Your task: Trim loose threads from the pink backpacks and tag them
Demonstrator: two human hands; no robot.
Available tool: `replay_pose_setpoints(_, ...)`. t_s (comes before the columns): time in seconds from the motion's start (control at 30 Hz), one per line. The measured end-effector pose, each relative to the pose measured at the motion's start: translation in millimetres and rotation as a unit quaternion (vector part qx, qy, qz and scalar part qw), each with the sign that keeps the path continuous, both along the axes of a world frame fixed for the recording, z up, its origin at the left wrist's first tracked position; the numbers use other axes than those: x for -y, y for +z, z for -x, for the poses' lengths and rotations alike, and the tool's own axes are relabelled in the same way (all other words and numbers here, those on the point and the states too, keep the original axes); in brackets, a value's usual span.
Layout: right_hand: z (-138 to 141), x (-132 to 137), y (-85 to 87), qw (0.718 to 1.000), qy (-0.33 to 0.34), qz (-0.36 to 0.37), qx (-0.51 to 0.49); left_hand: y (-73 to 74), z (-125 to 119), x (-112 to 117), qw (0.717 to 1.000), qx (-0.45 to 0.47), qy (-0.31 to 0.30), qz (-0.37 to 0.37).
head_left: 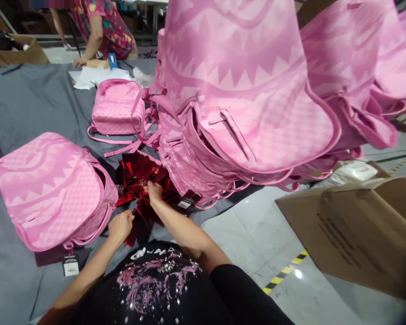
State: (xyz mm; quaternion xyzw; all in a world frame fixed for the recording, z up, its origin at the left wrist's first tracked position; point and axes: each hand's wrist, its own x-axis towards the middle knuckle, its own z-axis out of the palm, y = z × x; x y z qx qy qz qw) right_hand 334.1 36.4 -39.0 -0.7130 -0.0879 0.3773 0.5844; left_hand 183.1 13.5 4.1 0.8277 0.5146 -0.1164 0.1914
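A spread bundle of shiny red tags or foil sheets (pixel 140 174) lies on the grey cloth in front of me. My right hand (pixel 154 192) is closed in a pinch at the middle of this bundle. Nearer to my body, my left hand (pixel 121 225) is closed at the bundle's lower left edge; what its fingers grip is too small to make out. To the left lies a pink backpack (pixel 54 189) with a zigzag pattern, a black-and-white tag (pixel 70 265) beside its lower edge. Another tag (pixel 186 203) hangs to the right of my right hand.
Large pink backpacks (pixel 243 81) are piled on the right. A small pink backpack (pixel 118 106) stands behind the red bundle. An open cardboard box (pixel 352 234) is on the tiled floor at right. Across the cloth-covered table (pixel 30 99), a person (pixel 104 31) leans near white papers (pixel 99 76).
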Motion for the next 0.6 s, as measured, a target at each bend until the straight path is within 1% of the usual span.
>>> replay_pose_setpoints(0.03, -3, 1, 5.2, 1.000, 0.007, -0.008, 0.007, -1.0, 7, 1, 1.000, 0.020, 0.006, 0.011)
replay_pose_setpoints(0.1, -6, 12, 15.8, 0.999, 0.033, -0.021, 0.021, -1.4, 15, 1, 0.995, 0.096, 0.016, 0.013)
replay_pose_setpoints(0.17, -9, 38, 26.0, 0.997, 0.046, -0.054, 0.044, 1.4, 13, -2, 0.982, 0.187, 0.008, 0.007)
replay_pose_setpoints(0.2, -13, 57, 30.8, 0.994, 0.037, -0.076, 0.070, 4.1, 8, -3, 0.974, 0.227, 0.002, 0.010)
replay_pose_setpoints(0.23, -20, 79, 35.4, 0.987, 0.014, -0.113, 0.113, 7.4, 2, -4, 0.965, 0.263, -0.004, 0.019)
replay_pose_setpoints(0.27, -30, 102, 39.8, 0.973, -0.023, -0.138, 0.183, 11.2, -7, -3, 0.954, 0.297, -0.017, 0.033)
replay_pose_setpoints(0.3, -44, 125, 44.0, 0.954, -0.069, -0.132, 0.261, 15.5, -17, -2, 0.943, 0.328, -0.036, 0.048)
replay_pose_setpoints(0.33, -59, 147, 47.8, 0.931, -0.118, -0.106, 0.330, 19.9, -30, 1, 0.932, 0.353, -0.059, 0.060)
replay_pose_setpoints(0.37, -75, 166, 51.0, 0.913, -0.138, -0.068, 0.377, 24.4, -44, 5, 0.922, 0.371, -0.089, 0.068)
replay_pose_setpoints(0.43, -103, 192, 55.2, 0.881, -0.119, 0.024, 0.457, 33.0, -75, 15, 0.909, 0.382, -0.154, 0.069)
replay_pose_setpoints(0.5, -120, 204, 56.6, 0.845, -0.088, 0.089, 0.520, 40.2, -108, 25, 0.907, 0.362, -0.209, 0.055)
replay_pose_setpoints(0.6, -127, 205, 57.8, 0.791, -0.098, 0.126, 0.591, 46.3, -147, 36, 0.911, 0.320, -0.257, 0.037)
